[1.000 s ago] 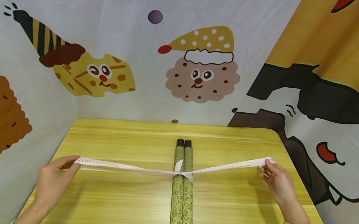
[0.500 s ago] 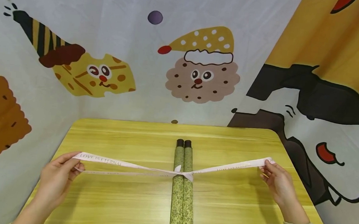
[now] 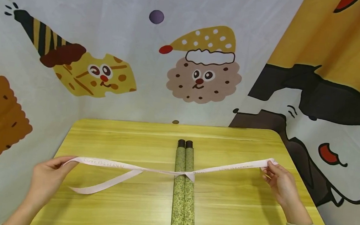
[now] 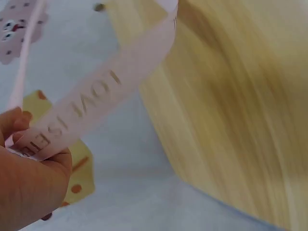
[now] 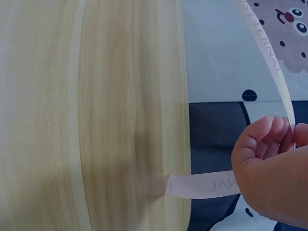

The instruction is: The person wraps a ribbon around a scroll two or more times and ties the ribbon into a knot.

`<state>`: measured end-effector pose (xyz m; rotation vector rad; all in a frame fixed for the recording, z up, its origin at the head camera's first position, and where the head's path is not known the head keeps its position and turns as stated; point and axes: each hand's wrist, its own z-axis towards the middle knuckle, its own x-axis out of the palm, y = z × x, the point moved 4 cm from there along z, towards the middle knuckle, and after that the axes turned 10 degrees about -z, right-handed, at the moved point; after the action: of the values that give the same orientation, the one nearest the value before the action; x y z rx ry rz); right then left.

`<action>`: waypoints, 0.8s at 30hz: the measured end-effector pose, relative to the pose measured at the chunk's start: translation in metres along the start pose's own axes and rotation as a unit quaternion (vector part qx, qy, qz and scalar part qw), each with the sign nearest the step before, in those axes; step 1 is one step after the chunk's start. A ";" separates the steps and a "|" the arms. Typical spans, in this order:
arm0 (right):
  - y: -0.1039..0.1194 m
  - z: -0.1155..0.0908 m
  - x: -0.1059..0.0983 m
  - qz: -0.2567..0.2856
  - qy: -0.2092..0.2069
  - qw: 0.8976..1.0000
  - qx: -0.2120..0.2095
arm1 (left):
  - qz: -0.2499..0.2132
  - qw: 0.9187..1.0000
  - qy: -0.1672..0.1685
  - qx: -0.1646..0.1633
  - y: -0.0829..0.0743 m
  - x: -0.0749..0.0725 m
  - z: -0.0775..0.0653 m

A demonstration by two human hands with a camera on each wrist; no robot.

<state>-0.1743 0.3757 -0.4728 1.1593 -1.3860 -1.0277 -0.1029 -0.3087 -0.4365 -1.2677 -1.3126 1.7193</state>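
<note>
Your left hand (image 3: 47, 177) has its grip pinched on the pale pink lettered ribbon (image 3: 108, 163), and your right hand (image 3: 281, 184) has its grip pinched on the same ribbon near the opposite end. Between your hands it crosses two green patterned rolls (image 3: 178, 205) lying side by side on the wooden surface (image 3: 126, 215), and a loose tail (image 3: 112, 184) droops on the left.

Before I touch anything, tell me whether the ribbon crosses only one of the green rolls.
No, the pink ribbon crosses both green rolls, held between the left hand and the right hand.
</note>
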 end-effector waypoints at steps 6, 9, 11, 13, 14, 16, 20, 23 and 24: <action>-0.002 0.000 -0.005 -0.036 -0.005 0.999 0.015 | 0.120 0.986 0.048 0.104 0.017 -0.006 0.007; -0.006 -0.001 -0.011 -0.085 -0.023 0.996 0.033 | 0.160 0.979 0.080 0.095 0.031 -0.007 0.011; -0.010 -0.001 -0.016 -0.126 -0.038 0.990 0.054 | 0.178 0.976 0.098 0.079 0.041 -0.007 0.014; -0.016 -0.001 -0.022 -0.175 -0.055 0.980 0.084 | 0.198 0.971 0.116 0.074 0.051 -0.006 0.015; -0.019 -0.001 -0.026 -0.203 -0.064 0.972 0.099 | 0.210 0.967 0.122 0.076 0.056 -0.006 0.016; -0.027 -0.001 -0.032 -0.268 -0.078 0.952 0.127 | 0.230 0.960 0.134 0.083 0.063 -0.003 0.016; -0.042 0.000 -0.041 -0.366 -0.092 0.912 0.161 | 0.256 0.951 0.153 0.080 0.072 0.002 0.015; -0.050 0.002 -0.045 -0.379 -0.091 0.904 0.176 | 0.264 0.948 0.165 0.061 0.076 0.005 0.015; -0.053 0.002 -0.045 -0.374 -0.091 0.905 0.181 | 0.269 0.946 0.169 0.059 0.078 0.006 0.016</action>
<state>-0.1688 0.4111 -0.5322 2.0089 -1.3242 -1.4709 -0.1140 -0.3329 -0.5114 -1.8683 -0.6876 1.7836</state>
